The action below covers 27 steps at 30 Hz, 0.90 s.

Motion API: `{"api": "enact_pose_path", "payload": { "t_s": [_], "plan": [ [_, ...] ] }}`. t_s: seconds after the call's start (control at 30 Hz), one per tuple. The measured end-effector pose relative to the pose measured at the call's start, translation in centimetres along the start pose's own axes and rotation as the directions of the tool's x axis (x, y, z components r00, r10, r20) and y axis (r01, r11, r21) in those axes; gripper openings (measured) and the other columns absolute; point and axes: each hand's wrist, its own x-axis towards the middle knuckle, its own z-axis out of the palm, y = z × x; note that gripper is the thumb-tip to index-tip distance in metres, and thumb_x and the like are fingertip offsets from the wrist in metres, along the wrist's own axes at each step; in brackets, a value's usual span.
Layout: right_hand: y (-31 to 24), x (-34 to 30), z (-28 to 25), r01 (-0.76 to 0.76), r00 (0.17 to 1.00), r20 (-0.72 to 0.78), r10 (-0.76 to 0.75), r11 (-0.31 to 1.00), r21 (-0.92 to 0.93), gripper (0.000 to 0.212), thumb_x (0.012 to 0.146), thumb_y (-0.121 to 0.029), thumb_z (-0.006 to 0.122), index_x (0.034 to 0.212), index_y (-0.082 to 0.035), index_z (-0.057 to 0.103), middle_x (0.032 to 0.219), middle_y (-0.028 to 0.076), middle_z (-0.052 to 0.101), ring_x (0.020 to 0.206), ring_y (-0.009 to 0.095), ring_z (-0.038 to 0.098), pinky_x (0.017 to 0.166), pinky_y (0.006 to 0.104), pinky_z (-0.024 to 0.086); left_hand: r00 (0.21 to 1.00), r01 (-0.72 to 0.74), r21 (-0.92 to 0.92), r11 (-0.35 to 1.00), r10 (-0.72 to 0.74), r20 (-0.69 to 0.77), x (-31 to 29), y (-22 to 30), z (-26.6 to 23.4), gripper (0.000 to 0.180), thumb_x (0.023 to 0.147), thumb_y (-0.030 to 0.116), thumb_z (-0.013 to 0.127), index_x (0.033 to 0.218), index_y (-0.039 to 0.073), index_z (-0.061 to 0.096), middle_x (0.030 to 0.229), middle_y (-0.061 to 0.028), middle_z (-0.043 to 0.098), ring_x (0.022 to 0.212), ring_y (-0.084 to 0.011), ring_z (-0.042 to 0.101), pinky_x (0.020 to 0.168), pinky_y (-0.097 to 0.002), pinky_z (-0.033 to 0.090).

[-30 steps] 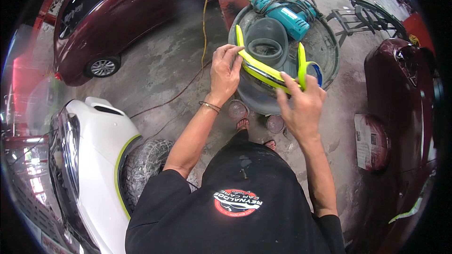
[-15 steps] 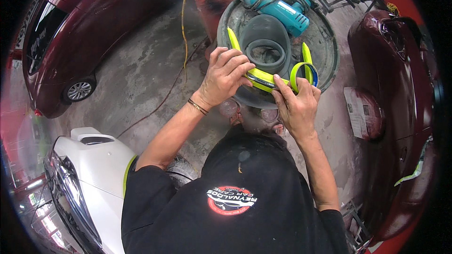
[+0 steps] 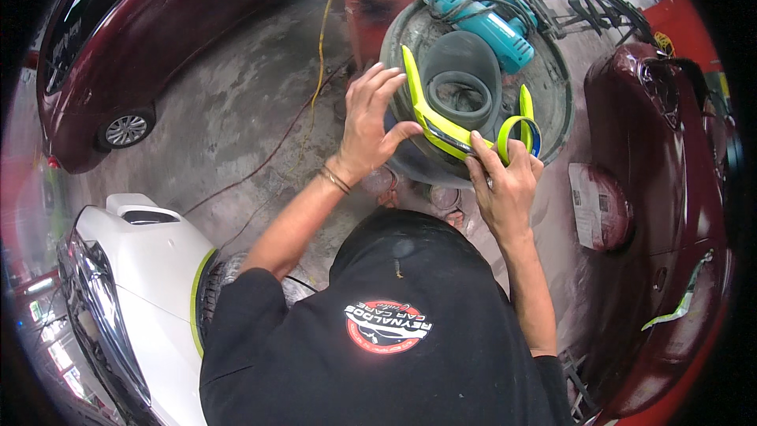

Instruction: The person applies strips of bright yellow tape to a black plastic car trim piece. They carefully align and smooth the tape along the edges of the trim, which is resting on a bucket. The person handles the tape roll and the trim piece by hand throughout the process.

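A curved, U-shaped trim piece [image 3: 440, 128], mostly covered in bright yellow-green masking tape with a dark strip showing, rests over the near side of a round drum top [image 3: 558, 114]. My right hand [image 3: 505, 189] pinches its right part. A roll of the same tape [image 3: 502, 139] stands on edge against those fingers; whether they grip it too is hard to tell. Off the trim's left side, my left hand [image 3: 369, 122] is open, thumb and fingers apart, holding nothing. Inside the U lies a dark grey, tapered round part [image 3: 455, 51] with a ring-shaped opening.
A teal heat gun [image 3: 489, 30] with its coiled black cord lies at the drum's far side. Maroon car bodies [image 3: 213, 12] stand left and right, and a white bumper [image 3: 150, 248] is at lower left. A yellow cable [image 3: 322, 55] hangs down to the floor.
My left hand has let go of the trim and moved slightly left, its fingers opening. The right hand keeps its hold. The whole view has shifted a little.
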Motion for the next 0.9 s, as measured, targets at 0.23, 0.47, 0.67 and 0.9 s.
{"api": "enact_pose_path", "payload": {
  "t_s": [0.23, 0.47, 0.67, 0.9],
  "plan": [
    [0.4, -0.3, -0.1, 0.026, 0.999, 0.031, -0.026, 0.999, -0.019, 0.048, 0.092, -0.023, 0.091, 0.139, -0.020, 0.083, 0.105, 0.005, 0.067, 0.103, 0.025, 0.066, 0.094, 0.0431, 0.044, 0.981, 0.195, 0.038, 0.980, -0.194, -0.023, -4.7, 4.8, 3.0, 0.070, 0.119, 0.053, 0.050, 0.175, 0.010, 0.048, 0.185, -0.0235, 0.032, 0.170, -0.0495, 0.028, 0.134, -0.0643, 0.019],
    [0.6, 0.0, -0.2, 0.049, 0.998, 0.030, -0.049, 0.999, -0.005, 0.046, 0.093, -0.023, 0.089, 0.138, -0.020, 0.082, 0.105, 0.006, 0.066, 0.103, 0.026, 0.066, 0.093, 0.0432, 0.044, 0.945, 0.318, 0.019, 0.948, -0.315, -0.083, -4.5, 4.3, 3.1, 0.059, 0.123, 0.045, 0.042, 0.174, 0.019, 0.053, 0.188, -0.0226, 0.027, 0.173, -0.0484, 0.021, 0.134, -0.0690, 0.016],
    [0.1, 0.7, -1.2, 0.012, 0.996, 0.087, -0.014, 1.000, 0.023, 0.055, 0.093, -0.019, 0.088, 0.147, -0.021, 0.076, 0.101, 0.007, 0.065, 0.101, 0.026, 0.066, 0.093, 0.0442, 0.044, 0.932, 0.339, 0.042, 0.940, -0.329, -0.153, -2.3, 5.0, 0.5, 0.036, 0.112, 0.030, 0.072, 0.138, 0.007, 0.079, 0.157, -0.0204, 0.067, 0.161, -0.0405, 0.048, 0.130, -0.0548, 0.036],
    [-0.6, -3.2, -6.3, -0.301, 0.951, 0.017, 0.308, 0.914, 0.272, 0.060, 0.100, 0.000, 0.070, 0.158, -0.007, 0.060, 0.121, 0.013, 0.075, 0.103, 0.025, 0.071, 0.104, 0.0410, 0.050, 0.863, 0.002, -0.528, 0.849, -0.268, -0.428, 4.9, 5.3, -13.7, 0.014, 0.109, 0.009, 0.066, 0.100, 0.004, 0.074, 0.118, -0.0177, 0.079, 0.128, -0.0333, 0.071, 0.118, -0.0547, 0.053]
  ]
}}
